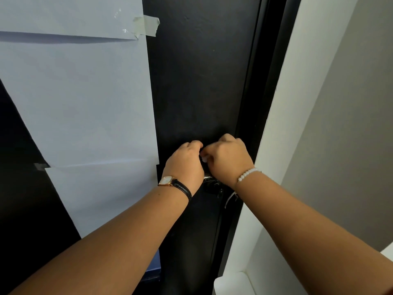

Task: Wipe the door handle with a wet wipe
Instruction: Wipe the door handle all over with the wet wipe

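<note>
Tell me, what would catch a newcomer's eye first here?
Two hands, the left hand with a wristwatch and the right hand with a bead bracelet, meet at the door handle of a black door. White paper sheets are taped across the door's left side.

- White paper sheets (80,99) cover the black door's (197,81) left part.
- Tape (148,25) fixes the top sheet's right edge to the door.
- Wall (331,128), white and grey, stands right of the dark frame (268,86).
</note>
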Action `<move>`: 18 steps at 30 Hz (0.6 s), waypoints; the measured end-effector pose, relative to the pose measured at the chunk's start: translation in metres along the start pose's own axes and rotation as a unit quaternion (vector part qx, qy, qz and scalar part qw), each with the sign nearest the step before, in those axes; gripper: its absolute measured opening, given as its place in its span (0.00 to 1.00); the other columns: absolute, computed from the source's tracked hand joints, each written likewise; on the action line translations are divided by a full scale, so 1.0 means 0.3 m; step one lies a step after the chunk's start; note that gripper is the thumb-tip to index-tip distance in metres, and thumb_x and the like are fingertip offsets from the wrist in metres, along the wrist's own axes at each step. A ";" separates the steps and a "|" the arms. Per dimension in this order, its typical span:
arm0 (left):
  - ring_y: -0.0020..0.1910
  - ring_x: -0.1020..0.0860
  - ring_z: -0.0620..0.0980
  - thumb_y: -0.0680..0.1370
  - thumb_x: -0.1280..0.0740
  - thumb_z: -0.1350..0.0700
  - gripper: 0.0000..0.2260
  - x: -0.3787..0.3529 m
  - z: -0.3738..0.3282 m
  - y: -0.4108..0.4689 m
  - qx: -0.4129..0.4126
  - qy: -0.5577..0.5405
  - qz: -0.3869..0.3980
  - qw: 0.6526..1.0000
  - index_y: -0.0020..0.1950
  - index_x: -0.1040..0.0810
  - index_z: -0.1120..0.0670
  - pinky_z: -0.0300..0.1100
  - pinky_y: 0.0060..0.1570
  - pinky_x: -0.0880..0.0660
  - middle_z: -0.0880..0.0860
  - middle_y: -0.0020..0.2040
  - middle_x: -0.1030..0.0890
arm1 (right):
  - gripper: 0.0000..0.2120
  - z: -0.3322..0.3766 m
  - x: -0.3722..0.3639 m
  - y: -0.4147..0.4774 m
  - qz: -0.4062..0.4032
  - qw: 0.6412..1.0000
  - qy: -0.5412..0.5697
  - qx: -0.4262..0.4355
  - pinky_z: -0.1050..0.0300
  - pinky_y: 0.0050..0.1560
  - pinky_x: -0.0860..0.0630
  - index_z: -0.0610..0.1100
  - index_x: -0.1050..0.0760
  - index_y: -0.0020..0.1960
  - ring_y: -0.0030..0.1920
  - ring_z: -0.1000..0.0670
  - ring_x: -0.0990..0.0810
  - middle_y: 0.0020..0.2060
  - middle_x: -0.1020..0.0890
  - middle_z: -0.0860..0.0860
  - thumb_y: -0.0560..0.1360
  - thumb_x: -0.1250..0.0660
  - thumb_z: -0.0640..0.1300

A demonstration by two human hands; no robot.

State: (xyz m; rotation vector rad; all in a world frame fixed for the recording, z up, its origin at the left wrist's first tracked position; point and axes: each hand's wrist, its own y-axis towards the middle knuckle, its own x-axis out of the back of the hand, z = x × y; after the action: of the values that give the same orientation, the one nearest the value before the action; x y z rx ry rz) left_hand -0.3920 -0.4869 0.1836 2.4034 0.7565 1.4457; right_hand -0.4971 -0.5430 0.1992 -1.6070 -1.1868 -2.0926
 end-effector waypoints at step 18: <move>0.58 0.23 0.54 0.76 0.39 0.65 0.20 0.014 -0.005 0.005 -0.016 0.004 0.034 0.999 0.67 0.27 0.53 0.49 0.56 0.24 0.55 0.60 0.22 | 0.12 -0.017 -0.011 0.026 0.049 0.997 0.031 -0.059 0.56 0.47 0.25 0.48 0.20 0.53 0.51 0.46 0.22 0.50 0.19 0.47 0.72 0.36 0.40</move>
State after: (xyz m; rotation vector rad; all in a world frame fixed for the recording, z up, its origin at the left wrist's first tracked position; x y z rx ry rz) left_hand -0.3914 -0.4860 0.1881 2.4221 0.6545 1.4832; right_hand -0.4946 -0.5524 0.1993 -1.6022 -0.9615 -2.1688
